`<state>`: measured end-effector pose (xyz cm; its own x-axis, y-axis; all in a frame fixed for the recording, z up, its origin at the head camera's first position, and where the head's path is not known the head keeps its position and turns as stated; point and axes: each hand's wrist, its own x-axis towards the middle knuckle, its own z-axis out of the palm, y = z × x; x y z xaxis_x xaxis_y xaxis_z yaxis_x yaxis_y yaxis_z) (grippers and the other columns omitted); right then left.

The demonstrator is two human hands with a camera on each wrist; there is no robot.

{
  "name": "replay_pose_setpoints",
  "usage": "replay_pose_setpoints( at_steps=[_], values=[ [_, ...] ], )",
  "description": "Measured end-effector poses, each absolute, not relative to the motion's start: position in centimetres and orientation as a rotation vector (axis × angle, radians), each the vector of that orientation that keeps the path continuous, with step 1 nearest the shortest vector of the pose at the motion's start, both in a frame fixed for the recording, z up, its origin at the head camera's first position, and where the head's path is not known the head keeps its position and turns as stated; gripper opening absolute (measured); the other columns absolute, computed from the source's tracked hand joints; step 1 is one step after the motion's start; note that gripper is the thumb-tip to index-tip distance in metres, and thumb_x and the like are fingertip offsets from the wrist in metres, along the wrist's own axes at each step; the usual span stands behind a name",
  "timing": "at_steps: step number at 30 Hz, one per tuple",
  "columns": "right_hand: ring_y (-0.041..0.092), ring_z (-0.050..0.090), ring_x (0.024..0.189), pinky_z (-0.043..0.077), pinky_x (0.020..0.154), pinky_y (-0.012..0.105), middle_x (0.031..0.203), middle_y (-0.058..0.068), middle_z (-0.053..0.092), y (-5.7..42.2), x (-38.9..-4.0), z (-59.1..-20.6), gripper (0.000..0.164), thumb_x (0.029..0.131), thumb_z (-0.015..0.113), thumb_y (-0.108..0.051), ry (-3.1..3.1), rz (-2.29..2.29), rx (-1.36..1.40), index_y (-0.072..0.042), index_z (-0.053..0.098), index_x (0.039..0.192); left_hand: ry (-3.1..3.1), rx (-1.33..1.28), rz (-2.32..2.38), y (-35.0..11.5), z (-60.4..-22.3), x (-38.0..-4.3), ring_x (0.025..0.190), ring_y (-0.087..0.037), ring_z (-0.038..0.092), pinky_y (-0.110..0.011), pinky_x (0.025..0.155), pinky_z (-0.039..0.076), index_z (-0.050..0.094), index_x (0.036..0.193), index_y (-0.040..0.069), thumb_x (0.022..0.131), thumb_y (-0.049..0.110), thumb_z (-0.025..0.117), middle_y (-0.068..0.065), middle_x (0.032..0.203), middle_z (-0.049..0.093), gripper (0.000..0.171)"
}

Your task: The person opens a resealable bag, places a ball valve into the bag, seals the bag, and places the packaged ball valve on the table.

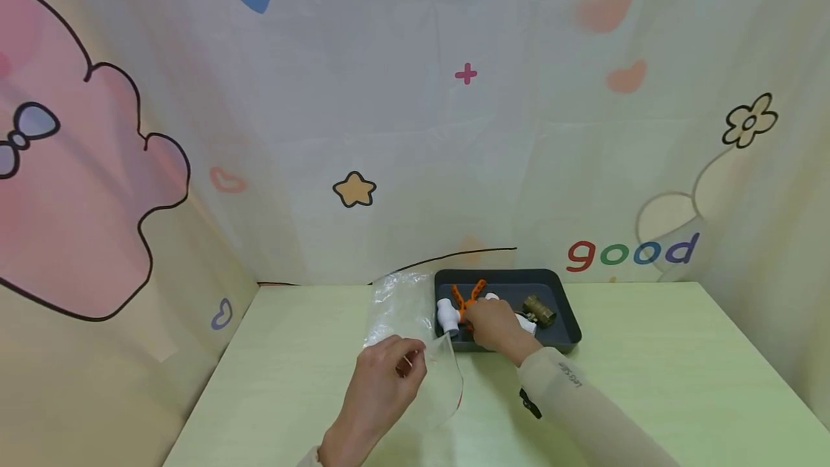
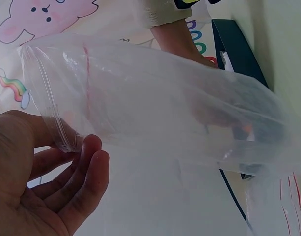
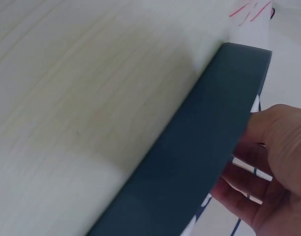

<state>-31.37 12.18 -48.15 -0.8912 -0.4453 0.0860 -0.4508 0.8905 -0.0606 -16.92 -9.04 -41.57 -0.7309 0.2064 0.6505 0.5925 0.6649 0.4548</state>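
My left hand [image 1: 382, 384] pinches the edge of a clear zip bag [image 2: 155, 103] between thumb and fingers. In the left wrist view the bag stretches rightward from those fingertips, its zip strip near the thumb. Over the dark tray [image 1: 567, 330], my right hand [image 1: 496, 323] reaches down among the contents, right at an orange spring clamp [image 1: 463, 306]. The tray wall [image 3: 189, 137] hides its fingertips in the right wrist view, so I cannot tell if they grip the clamp. A white plastic pipe fitting [image 1: 447, 316] sits at the tray's left end, beside the clamp.
A brass fitting [image 1: 540, 310] lies in the right part of the tray, with a white piece [image 1: 527, 323] near it. Flat on the table left of the tray is another clear bag [image 1: 402, 305]. A printed curtain [image 1: 415, 128] hangs behind the table.
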Motion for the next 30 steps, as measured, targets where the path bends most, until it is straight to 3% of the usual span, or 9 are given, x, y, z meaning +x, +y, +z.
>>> replay_pose_setpoints(
  at_steps=[13,18,22,26,30],
  values=[
    [0.022,0.056,0.065,0.050,0.062,0.042,0.070,0.002,0.062,12.8,-30.8,-47.5,0.017,0.083,0.071,-0.001,-3.012,0.085,0.704,-0.015,0.068,0.074,-2.312,-0.629,-0.907,-8.8,-41.8,-17.1,0.060,0.002,0.054,-0.006,0.054,0.044,0.073,0.083,0.013,0.079,-0.001,0.072,0.008,0.069,0.064,0.015],
    [0.020,0.048,0.061,0.039,0.054,0.035,0.066,0.002,0.055,13.2,-30.0,-45.6,0.025,0.085,0.069,-0.002,-3.034,0.126,0.674,-0.016,0.059,0.066,-2.336,-0.613,-0.922,-8.7,-41.9,-17.1,0.060,0.001,0.054,-0.007,0.054,0.044,0.073,0.083,0.013,0.080,0.000,0.072,0.007,0.070,0.065,0.014],
    [0.019,0.045,0.063,0.033,0.056,0.033,0.069,0.001,0.057,14.0,-29.7,-44.5,0.018,0.084,0.065,0.004,-3.054,0.222,0.679,-0.013,0.067,0.077,-2.343,-0.606,-0.920,-8.7,-41.9,-17.1,0.061,0.001,0.055,-0.008,0.054,0.045,0.073,0.084,0.012,0.080,-0.001,0.071,0.006,0.071,0.065,0.014],
    [0.019,0.051,0.071,0.045,0.064,0.033,0.086,0.003,0.067,15.2,-29.7,-43.4,0.022,0.081,0.066,0.004,-3.086,0.315,0.631,-0.009,0.072,0.098,-2.350,-0.607,-0.920,-8.7,-41.9,-17.1,0.062,0.001,0.055,-0.008,0.055,0.045,0.073,0.084,0.011,0.081,-0.001,0.071,0.006,0.072,0.066,0.013],
    [0.016,0.055,0.069,0.052,0.065,0.032,0.098,0.007,0.071,16.5,-29.2,-42.0,0.028,0.081,0.068,0.000,-3.038,0.411,0.598,-0.007,0.072,0.107,-2.355,-0.600,-0.914,-8.7,-41.8,-17.2,0.062,0.000,0.055,-0.009,0.055,0.046,0.074,0.085,0.011,0.081,-0.001,0.071,0.005,0.073,0.067,0.013]
  ],
)
